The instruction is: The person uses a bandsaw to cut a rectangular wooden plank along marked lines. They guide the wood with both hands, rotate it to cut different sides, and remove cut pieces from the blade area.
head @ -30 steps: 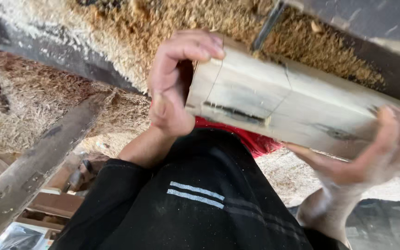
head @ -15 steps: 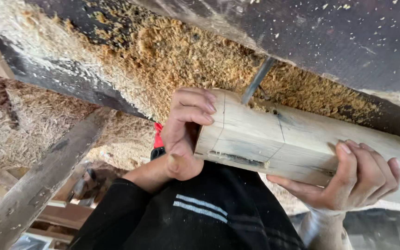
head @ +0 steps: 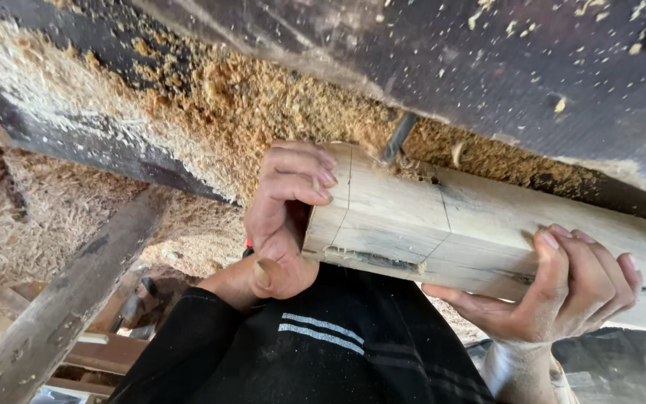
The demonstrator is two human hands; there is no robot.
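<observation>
A pale wooden block [head: 472, 232] is being gripped at its cut end by the left hand [head: 285, 217] and cupped underneath by the right hand [head: 562, 292], right against the sawdust-covered machine table [head: 487, 67] edge.

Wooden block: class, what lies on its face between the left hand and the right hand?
In the head view, bare pale wood of the wooden block with one thin pencil line separates left hand from right hand.

A pale, squared wooden block [head: 450, 224] with pencil lines is gripped at its near end by the left hand [head: 285, 217] and cupped underneath by the right hand [head: 562, 288], below a sawdust-strewn dark table [head: 487, 67].
</observation>
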